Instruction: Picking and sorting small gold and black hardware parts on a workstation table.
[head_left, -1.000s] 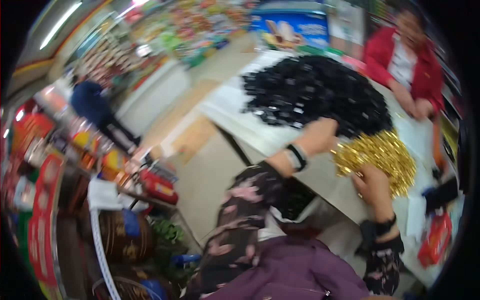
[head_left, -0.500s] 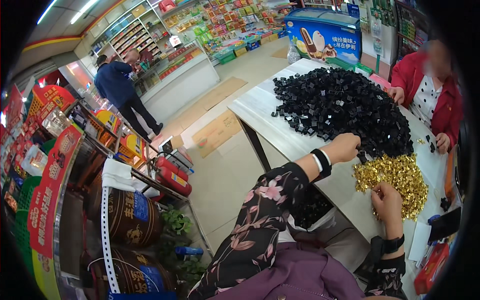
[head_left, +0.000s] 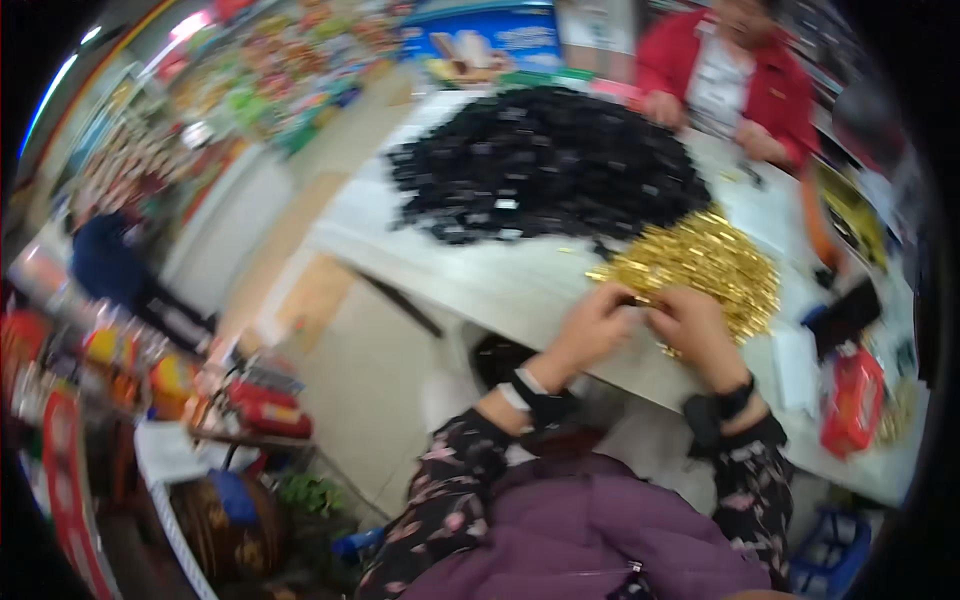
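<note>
My left hand (head_left: 596, 328) and my right hand (head_left: 694, 328) meet fingertip to fingertip over the near edge of the table. Between them shows a small dark piece (head_left: 630, 300), pinched by my left fingers. My right fingers are also pinched together against it; whatever they hold is too small and blurred to name. Just beyond lies a heap of small shiny gold pieces (head_left: 715, 262). A larger pile of small black square pieces (head_left: 545, 165) spreads to the far left of it.
Across the white table (head_left: 360, 215) sits a person in a red jacket (head_left: 790, 90), hands at the table edge. A red packet (head_left: 852, 402) and a dark phone-like object (head_left: 843, 315) lie on the right. A red fire extinguisher (head_left: 265, 410) stands left on the floor side.
My left hand has left the black pile and come to my right hand, which has drawn off the gold heap. The view has turned right and blurred.
</note>
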